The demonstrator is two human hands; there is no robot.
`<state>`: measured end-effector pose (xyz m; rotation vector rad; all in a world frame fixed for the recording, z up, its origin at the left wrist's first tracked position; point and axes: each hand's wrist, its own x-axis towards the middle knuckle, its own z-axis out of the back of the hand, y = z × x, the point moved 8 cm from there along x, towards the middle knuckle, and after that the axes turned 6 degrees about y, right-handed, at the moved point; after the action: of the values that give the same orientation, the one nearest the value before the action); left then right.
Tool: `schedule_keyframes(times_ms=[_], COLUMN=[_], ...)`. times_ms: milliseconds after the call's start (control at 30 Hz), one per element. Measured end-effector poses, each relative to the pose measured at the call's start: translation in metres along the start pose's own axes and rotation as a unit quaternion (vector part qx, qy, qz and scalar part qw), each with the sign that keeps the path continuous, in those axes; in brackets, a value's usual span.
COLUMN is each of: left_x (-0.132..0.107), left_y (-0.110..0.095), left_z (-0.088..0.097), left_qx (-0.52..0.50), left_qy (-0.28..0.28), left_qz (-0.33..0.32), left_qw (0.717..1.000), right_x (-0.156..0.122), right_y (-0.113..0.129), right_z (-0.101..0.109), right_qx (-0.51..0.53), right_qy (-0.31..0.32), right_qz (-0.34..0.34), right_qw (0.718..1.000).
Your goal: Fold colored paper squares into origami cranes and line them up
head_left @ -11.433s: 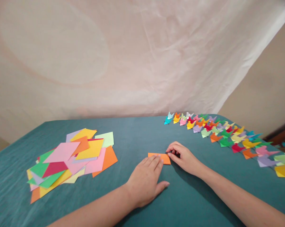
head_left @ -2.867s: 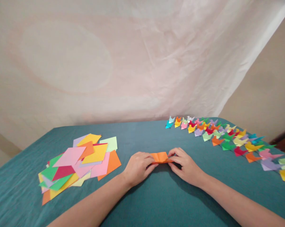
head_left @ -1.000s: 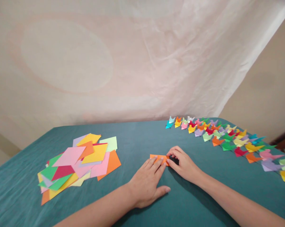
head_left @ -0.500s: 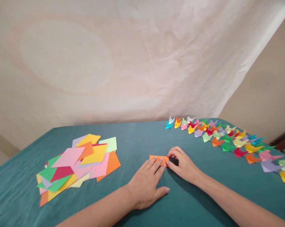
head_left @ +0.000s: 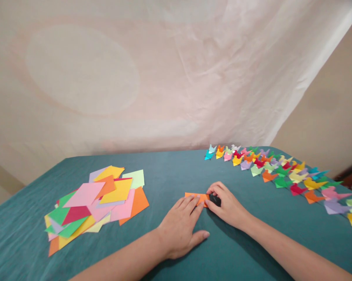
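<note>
Orange paper strip (head_left: pixel 204 197) — left hand (head_left: pixel 181 224) flat atop, thumb splayed; right hand (head_left: pixel 229 203) curled at one end, pinch unclear.

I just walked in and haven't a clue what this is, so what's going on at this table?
A person is working on a small folded orange paper on a teal cloth. The left hand lies over it with fingers spread flat, while the right hand has thumb and fingertips at its right end. A dark patch shows under those fingers; I can't tell what it is. Loose colored sheets are heaped on the left, and rows of folded paper birds stand on the right.
</note>
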<state>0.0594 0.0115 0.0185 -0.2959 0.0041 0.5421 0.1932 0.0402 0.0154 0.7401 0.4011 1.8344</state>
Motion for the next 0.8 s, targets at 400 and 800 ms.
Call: schedule_keyframes(times_ms=[400,800], left_x=[0.0001,0.001], left_y=[0.0011,0.0014], left_z=[0.0005,0.001], left_qx=[0.006,-0.002], left_qy=[0.004,0.009], left_qz=[-0.004,0.002], left_qw=[1.0,1.0], right_x=[0.0004,0.0003], right_y=[0.005,0.0037], right_z=[0.0013,-0.0012], right_qx=[-0.008,-0.02], right_qy=[0.007,0.009], right_qz=[0.009,0.014], right_qw=[1.0,1.0])
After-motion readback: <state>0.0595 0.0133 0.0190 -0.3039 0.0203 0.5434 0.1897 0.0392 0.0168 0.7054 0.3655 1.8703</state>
